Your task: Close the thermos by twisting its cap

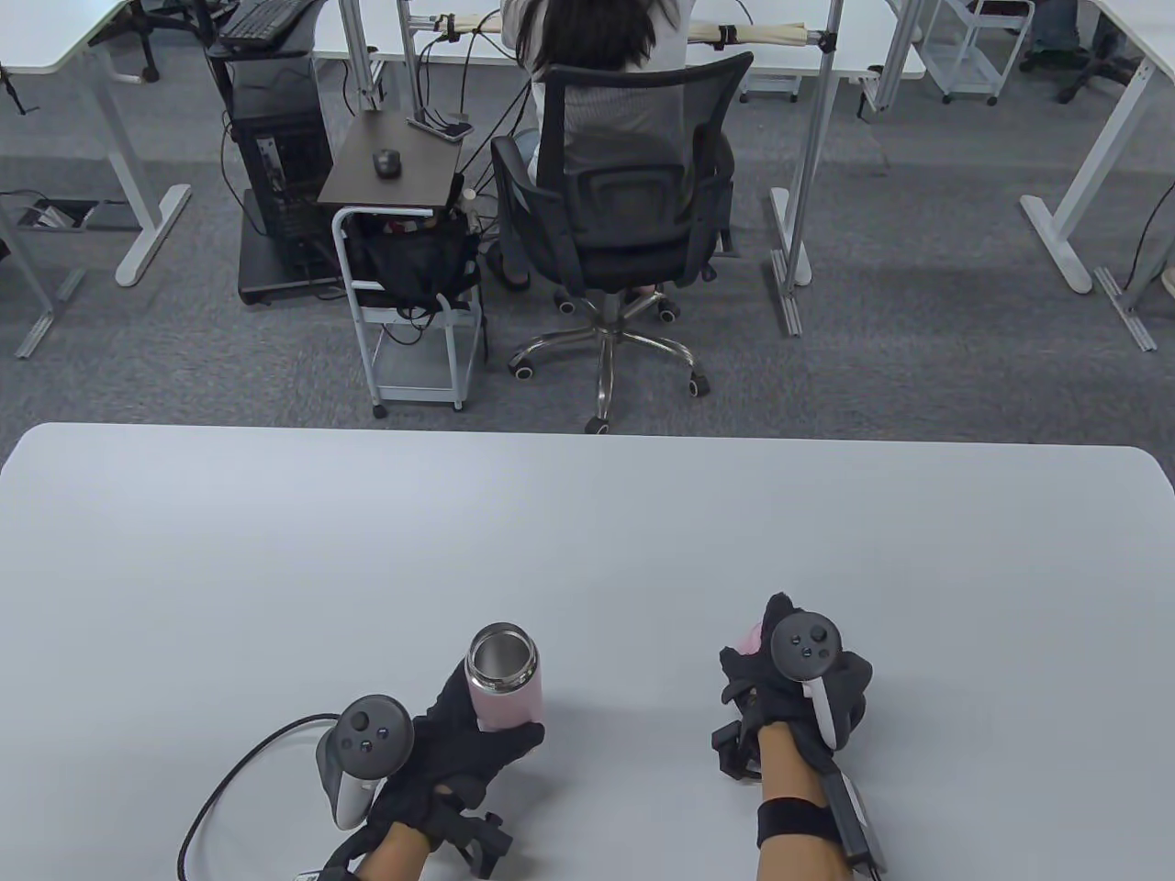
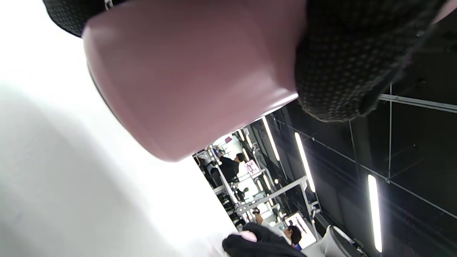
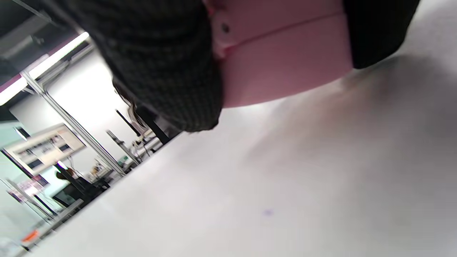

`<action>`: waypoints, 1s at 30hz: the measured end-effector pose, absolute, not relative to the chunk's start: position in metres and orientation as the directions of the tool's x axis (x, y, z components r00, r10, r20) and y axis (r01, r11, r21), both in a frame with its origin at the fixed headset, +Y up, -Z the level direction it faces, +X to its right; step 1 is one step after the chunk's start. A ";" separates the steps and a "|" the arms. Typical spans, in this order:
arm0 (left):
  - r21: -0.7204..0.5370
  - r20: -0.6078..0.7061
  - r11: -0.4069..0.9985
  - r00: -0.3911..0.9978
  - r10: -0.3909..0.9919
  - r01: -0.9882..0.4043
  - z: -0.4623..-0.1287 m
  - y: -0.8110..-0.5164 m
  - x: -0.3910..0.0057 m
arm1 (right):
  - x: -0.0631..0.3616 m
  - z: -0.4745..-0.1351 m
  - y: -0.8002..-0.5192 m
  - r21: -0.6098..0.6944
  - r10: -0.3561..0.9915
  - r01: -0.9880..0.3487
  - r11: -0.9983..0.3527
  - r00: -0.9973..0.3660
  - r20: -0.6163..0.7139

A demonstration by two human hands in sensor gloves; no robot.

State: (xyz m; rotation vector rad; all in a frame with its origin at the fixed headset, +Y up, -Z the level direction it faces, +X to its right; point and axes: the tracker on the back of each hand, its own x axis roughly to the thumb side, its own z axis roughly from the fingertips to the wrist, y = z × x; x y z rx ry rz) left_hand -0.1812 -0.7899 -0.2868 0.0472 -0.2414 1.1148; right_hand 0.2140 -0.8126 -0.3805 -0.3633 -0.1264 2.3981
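Observation:
A pink thermos (image 1: pixel 503 684) with a bare steel mouth stands near the table's front edge, left of centre. My left hand (image 1: pixel 459 734) wraps round its lower body; the left wrist view is filled by the pink body (image 2: pixel 189 75) with a gloved finger (image 2: pixel 353 60) over it. About a hand's width to the right, my right hand (image 1: pixel 780 674) grips the pink cap (image 1: pixel 751 636), mostly hidden under the glove. In the right wrist view the cap (image 3: pixel 285 60) sits between gloved fingers (image 3: pixel 160 71), just above the table.
The white table (image 1: pixel 587 541) stretches bare beyond both hands. A cable (image 1: pixel 220 798) runs from my left wrist along the front edge. Past the table a person sits in a black office chair (image 1: pixel 615 229), beside a small cart (image 1: pixel 413 275).

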 end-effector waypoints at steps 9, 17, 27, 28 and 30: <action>-0.148 0.274 0.459 0.409 0.870 -0.876 -0.279 -0.785 -0.162 | 0.214 -0.352 -0.779 -0.263 0.836 -0.801 -0.539 -0.546 -0.050; -0.153 0.271 0.463 0.413 0.869 -0.873 -0.274 -0.785 -0.160 | 0.195 -0.328 -0.758 -0.210 0.916 -0.911 -0.354 -0.383 0.118; -0.167 0.276 0.466 0.412 0.868 -0.869 -0.272 -0.784 -0.155 | 0.166 -0.321 -0.724 -0.109 0.920 -0.954 -0.279 -0.298 0.253; -0.173 0.275 0.467 0.413 0.868 -0.867 -0.272 -0.784 -0.154 | 0.163 -0.319 -0.719 -0.100 0.918 -0.956 -0.275 -0.292 0.268; -0.189 0.276 0.467 0.410 0.869 -0.864 -0.272 -0.785 -0.152 | 0.159 -0.314 -0.709 -0.098 0.918 -0.963 -0.252 -0.269 0.290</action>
